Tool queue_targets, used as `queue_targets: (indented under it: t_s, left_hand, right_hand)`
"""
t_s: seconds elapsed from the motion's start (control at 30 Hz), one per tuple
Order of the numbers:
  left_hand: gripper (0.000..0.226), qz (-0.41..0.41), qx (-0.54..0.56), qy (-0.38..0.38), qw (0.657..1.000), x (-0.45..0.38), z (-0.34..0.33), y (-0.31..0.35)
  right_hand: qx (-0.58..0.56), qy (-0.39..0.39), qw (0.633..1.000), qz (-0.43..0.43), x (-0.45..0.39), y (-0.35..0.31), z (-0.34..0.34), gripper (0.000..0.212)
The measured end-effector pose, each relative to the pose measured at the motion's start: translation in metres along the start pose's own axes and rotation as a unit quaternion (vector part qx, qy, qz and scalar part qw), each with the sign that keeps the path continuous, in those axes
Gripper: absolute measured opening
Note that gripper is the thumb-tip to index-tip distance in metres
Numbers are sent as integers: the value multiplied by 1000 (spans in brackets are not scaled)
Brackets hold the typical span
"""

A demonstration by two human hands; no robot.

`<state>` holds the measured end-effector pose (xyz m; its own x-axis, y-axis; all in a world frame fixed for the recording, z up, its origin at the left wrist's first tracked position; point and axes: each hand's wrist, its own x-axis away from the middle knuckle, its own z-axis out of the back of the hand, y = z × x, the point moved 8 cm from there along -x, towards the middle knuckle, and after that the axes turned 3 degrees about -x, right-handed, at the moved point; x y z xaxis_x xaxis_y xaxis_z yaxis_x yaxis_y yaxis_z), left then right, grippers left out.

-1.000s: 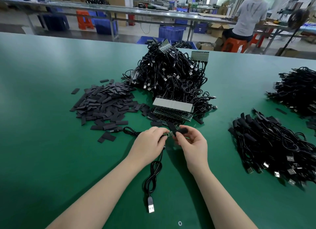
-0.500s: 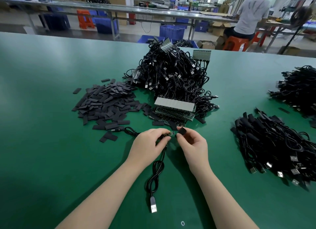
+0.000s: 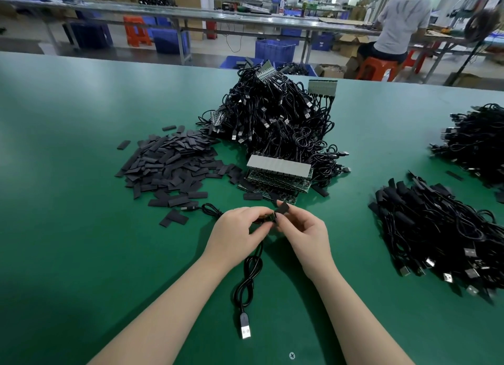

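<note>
My left hand point(image 3: 237, 232) pinches the small circuit-board end of a black USB cable point(image 3: 246, 280). The cable loops down toward me and its silver USB plug point(image 3: 245, 329) lies on the green table point(image 3: 81, 255). My right hand point(image 3: 305, 233) pinches a short black sleeve point(image 3: 282, 209) and holds it right against the board end. The two hands almost touch, just in front of a stack of green circuit boards point(image 3: 276, 175).
A heap of flat black sleeves point(image 3: 169, 168) lies to the left. A big tangle of black cables point(image 3: 275, 119) rises behind the boards. Sleeved cables point(image 3: 436, 236) are piled at the right, with another pile point(image 3: 474, 143) beyond. A person point(image 3: 398, 23) sits at a far bench.
My right hand has turned the black sleeve upward and brought it against the board end held by my left hand. The cable on the table has barely shifted.
</note>
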<state>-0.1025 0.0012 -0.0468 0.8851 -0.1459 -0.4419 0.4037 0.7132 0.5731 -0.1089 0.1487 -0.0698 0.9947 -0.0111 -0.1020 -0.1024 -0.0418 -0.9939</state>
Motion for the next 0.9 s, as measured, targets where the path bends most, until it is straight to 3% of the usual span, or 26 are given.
queue_targets:
  t_s: [0.17,0.37,0.9]
  left_hand:
    - [24,15,28,-7,999,0,-1,-5]
    - [28,30,12,-20,999,-2,-5,-9]
    - [30,-2,-9,-40,999,-3,-6,-5]
  right_hand:
    - [-11,-12,1000,-3,-1,-1,2,28]
    - [-44,51,998,-20,-2,5,16,19]
    - [-40,64,997,-1,-1,1,15,15]
